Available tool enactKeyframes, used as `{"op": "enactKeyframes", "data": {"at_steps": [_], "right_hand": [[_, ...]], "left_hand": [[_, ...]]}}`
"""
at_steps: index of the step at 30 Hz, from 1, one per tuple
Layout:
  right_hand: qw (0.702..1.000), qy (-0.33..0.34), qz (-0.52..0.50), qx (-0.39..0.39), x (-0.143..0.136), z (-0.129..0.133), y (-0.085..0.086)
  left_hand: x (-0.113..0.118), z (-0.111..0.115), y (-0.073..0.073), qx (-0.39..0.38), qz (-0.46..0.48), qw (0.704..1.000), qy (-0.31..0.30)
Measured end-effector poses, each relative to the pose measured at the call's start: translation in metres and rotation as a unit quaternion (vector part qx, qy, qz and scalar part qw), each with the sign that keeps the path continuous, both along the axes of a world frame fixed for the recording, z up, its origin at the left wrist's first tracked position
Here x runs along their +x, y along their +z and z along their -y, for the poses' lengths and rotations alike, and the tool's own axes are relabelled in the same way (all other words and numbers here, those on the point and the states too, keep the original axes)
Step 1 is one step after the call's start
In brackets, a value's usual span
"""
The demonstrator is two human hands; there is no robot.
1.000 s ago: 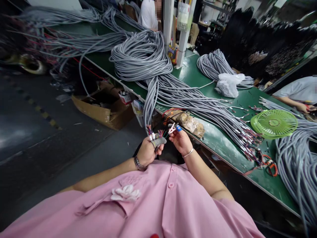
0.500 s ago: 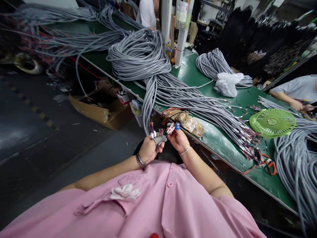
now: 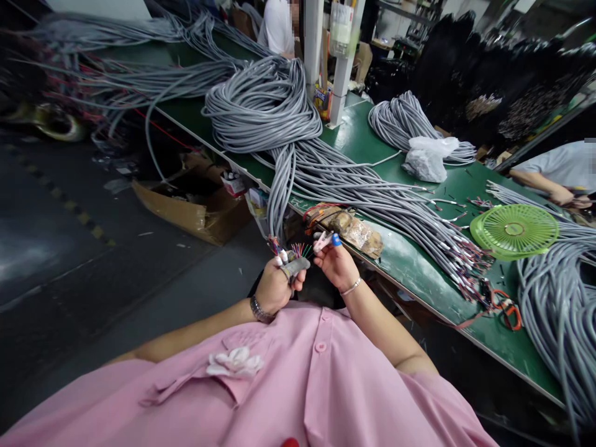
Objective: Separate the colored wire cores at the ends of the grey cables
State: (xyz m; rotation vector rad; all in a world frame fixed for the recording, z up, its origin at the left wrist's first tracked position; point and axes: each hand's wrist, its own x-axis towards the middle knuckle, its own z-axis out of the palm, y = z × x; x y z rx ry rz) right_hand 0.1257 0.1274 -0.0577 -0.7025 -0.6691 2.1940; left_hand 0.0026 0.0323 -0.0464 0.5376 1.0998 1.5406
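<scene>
My left hand (image 3: 275,284), with a grey cover on its thumb, is closed round the ends of grey cables (image 3: 280,205) that hang from the table edge. Thin coloured wires (image 3: 299,250) fan out above its thumb. Just to the right, my right hand (image 3: 339,267) has its fingers bent together at the tips, with blue tape on one finger. A small pale pink thing (image 3: 322,242) is pinched there; its shape is too small to make out fully. The two hands are a little apart.
Grey cable coils (image 3: 263,105) and a long bundle lie on the green table (image 3: 347,131). A green fan (image 3: 514,231), orange-handled scissors (image 3: 510,313) and a plastic bag (image 3: 429,158) are on it. A cardboard box (image 3: 186,214) stands below. Two other people work beyond.
My left hand has moved slightly left and down with the cable ends. My right hand has drawn apart from the wires, still pinching the pale pink thing.
</scene>
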Motion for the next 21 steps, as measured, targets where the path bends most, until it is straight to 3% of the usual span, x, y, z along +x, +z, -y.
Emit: {"op": "enactKeyframes", "data": {"at_steps": [8,21], "right_hand": [[0.999,-0.039,0.012,0.031,-0.002,0.006,0.001],[0.999,-0.053,-0.009,0.011,-0.003,0.003,-0.002]], "left_hand": [[0.005,-0.008,-0.004,0.005,-0.018,1.000,0.019],[0.007,-0.009,-0.013,-0.031,-0.043,0.998,0.016]]}}
